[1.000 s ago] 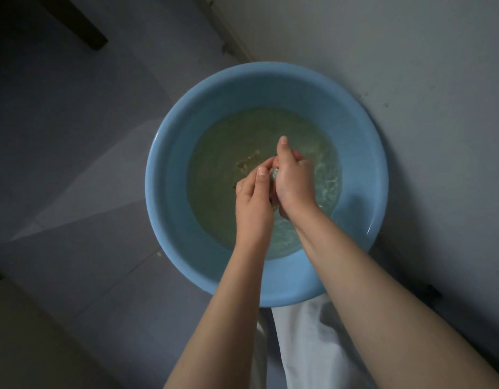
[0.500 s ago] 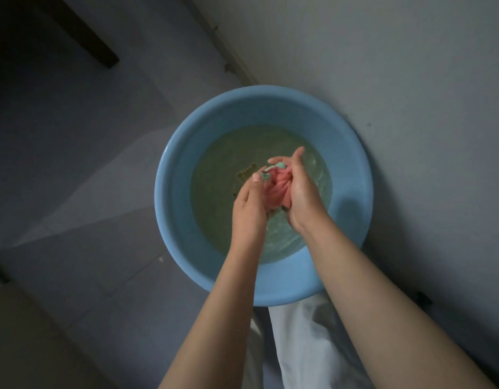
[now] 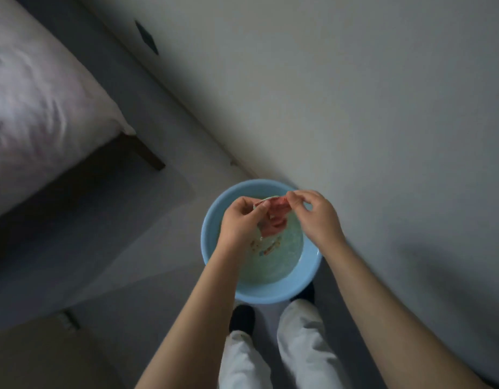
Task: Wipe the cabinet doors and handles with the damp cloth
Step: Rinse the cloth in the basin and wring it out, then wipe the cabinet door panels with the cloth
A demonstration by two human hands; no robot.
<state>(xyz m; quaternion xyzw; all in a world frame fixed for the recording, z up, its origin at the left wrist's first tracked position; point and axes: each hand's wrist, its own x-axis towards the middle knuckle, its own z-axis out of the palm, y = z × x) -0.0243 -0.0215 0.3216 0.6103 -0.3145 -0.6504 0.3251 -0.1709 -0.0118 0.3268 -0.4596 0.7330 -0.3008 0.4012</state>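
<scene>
Dim floor holds a blue basin at 6 o'clock; left hand and right hand pinch the pink cloth: unfold it above the water before wiping.

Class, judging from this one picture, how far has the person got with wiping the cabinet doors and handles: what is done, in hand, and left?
Done: the pink cloth appears wetted; it is held above the water in the round blue plastic basin. In hand: the left hand and right hand pinch its top edge, spreading it open. Left: all the wiping; the pale cabinet door beside the basin is untouched.
</scene>
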